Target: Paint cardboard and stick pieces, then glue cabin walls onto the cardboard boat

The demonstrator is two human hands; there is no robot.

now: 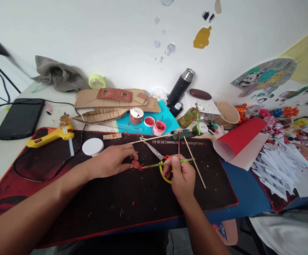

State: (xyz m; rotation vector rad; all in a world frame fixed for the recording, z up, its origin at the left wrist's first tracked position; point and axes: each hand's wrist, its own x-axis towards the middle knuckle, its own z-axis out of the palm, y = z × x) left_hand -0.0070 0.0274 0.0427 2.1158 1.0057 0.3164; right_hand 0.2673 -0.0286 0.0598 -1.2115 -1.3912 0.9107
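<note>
Between thumb and fingers, my left hand (114, 160) pinches a small reddish-brown painted piece (136, 164) whose exact kind I cannot make out. My right hand (181, 174) grips a green-handled paintbrush (155, 165), its bristle tip at the piece's right edge. Under the right hand lie scissors (154, 149) with red and yellow handles, partly hidden. Behind the hands stand a jar of brown paint (136, 117), a pink-rimmed paint pot (159, 127) and its red-smeared lid (149, 122). A thin wooden stick (197, 166) rests to the right.
A yellow glue gun (51, 136) and a white lid (92, 146) are on the left of the dark mat (95, 209). Behind lie a cardboard boat shape (102, 115) and a black flask (180, 86). Rolled red paper (240, 138) and white paper strips (278, 166) are on the right.
</note>
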